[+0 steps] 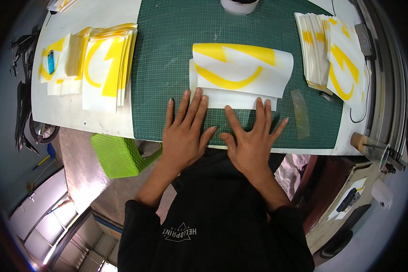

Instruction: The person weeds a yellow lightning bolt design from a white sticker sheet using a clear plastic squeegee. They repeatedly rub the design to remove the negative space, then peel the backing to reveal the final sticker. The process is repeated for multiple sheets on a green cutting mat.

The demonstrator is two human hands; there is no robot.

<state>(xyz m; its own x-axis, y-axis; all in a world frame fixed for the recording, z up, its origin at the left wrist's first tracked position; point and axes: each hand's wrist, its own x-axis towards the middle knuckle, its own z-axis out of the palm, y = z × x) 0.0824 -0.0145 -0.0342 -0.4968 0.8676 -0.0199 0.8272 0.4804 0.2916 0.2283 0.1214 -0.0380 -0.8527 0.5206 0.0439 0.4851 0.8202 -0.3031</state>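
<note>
A white sheet with yellow printed shapes (240,68) lies folded over on the green cutting mat (167,45), its upper layer curling up along the right side. Below that layer a plain white strip of the sheet (240,99) shows. My left hand (183,127) rests flat with fingers stretched, its fingertips at the strip's lower left corner. Spread wide, my right hand (251,138) has its fingertips on the strip's near edge toward the right. Neither hand grips anything.
Stacks of folded yellow-and-white sheets stand at left (106,72) and right (315,54). A blue lighter-like object (51,62) tops the far-left stack. Clear tape (300,113) lies right of my hand. A white round container (239,6) sits at the back; a green stool (115,156) stands below the table.
</note>
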